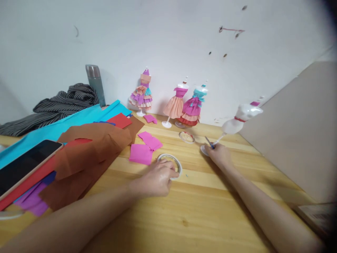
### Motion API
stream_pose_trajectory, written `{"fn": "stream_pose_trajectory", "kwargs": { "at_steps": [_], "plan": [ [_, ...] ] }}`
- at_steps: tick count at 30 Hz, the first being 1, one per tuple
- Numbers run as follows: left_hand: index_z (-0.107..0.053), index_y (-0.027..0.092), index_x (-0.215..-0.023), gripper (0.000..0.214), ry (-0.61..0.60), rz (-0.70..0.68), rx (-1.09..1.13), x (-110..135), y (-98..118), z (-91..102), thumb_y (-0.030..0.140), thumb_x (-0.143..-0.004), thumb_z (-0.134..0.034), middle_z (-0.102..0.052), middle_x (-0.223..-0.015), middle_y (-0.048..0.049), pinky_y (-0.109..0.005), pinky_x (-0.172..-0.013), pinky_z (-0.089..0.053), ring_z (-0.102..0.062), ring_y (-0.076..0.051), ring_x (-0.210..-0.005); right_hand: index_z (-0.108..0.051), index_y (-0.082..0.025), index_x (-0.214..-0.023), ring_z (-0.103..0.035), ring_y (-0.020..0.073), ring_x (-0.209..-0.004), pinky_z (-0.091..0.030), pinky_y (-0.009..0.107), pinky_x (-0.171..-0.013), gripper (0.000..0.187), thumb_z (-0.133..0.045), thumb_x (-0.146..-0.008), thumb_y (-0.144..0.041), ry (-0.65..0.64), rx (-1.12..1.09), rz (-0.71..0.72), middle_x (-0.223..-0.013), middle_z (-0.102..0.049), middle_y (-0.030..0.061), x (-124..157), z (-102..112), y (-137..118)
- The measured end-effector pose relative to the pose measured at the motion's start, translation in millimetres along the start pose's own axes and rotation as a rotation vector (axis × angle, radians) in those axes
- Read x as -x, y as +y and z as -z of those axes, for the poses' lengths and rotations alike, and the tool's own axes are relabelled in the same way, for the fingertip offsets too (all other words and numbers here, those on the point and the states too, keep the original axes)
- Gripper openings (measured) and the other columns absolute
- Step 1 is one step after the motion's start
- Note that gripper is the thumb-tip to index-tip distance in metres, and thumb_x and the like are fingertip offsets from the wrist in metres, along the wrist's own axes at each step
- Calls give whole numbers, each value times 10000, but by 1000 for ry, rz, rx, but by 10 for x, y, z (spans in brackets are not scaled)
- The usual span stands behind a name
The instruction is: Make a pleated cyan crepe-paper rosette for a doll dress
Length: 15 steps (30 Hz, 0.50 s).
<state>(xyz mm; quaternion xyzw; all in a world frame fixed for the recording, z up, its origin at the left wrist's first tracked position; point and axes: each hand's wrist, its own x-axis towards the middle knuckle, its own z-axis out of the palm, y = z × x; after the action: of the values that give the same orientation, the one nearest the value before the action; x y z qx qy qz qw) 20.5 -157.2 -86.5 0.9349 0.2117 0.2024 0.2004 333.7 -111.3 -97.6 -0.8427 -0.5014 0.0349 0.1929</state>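
My left hand [155, 179] rests on the wooden table [200, 211] with its fingers closed on the near rim of a white tape roll [172, 160]. My right hand [219, 154] reaches further out and grips a small blue-handled tool [210, 142] next to the round base of a bare white mannequin [240, 117] with a red band. That mannequin leans to the right. Pink paper pieces [144, 147] lie just left of the tape roll.
Three dressed paper-gown mannequins [181, 105] stand by the wall. Another tape ring [186, 137] lies before them. Brown paper [89, 154], cyan sheets [65, 124], a phone [23, 163], striped cloth [60, 105] and a metal flask [96, 84] crowd the left. A cardboard panel [297, 130] slants at right.
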Motion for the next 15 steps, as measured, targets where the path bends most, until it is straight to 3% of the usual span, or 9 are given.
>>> {"fn": "stream_pose_trajectory", "kwargs": {
  "at_steps": [5, 9, 12, 15],
  "plan": [
    [-582, 162, -755, 156, -48, -10, 10, 6, -40, 52, 19, -714, -538, -629, -948, -49, -287, -791, -443, -561, -181, -918, -709, -148, -842, -657, 284, -720, -407, 314, -581, 301, -527, -814, -385, -69, 19, 34, -752, -716, 145, 55, 108, 75],
    [-588, 167, -767, 159, -64, -21, 5, -2, -51, 61, 30, -724, -519, -638, -991, -58, -310, -806, -449, -568, -196, -950, -685, -147, -734, -608, 271, -615, -370, 331, -545, 323, -507, -838, -395, -100, 124, -5, -637, -665, 138, 275, 219, 109],
    [-584, 171, -735, 149, -78, -2, 6, -21, -25, 65, 48, -730, -501, -645, -978, -60, -336, -815, -457, -572, -209, -953, -682, -160, -772, -581, 248, -576, -371, 332, -548, 393, -417, -893, -424, -146, 85, 157, -626, -654, 111, 445, 261, -75],
    [-581, 170, -705, 136, -98, 23, 8, -38, 15, 77, 65, -733, -497, -651, -962, -59, -350, -826, -458, -579, -211, -938, -697, -182, -987, -643, 253, -856, -452, 323, -759, 316, -432, -901, -332, -202, -72, 490, -929, -714, 98, 415, 185, -503]
  ]
}}
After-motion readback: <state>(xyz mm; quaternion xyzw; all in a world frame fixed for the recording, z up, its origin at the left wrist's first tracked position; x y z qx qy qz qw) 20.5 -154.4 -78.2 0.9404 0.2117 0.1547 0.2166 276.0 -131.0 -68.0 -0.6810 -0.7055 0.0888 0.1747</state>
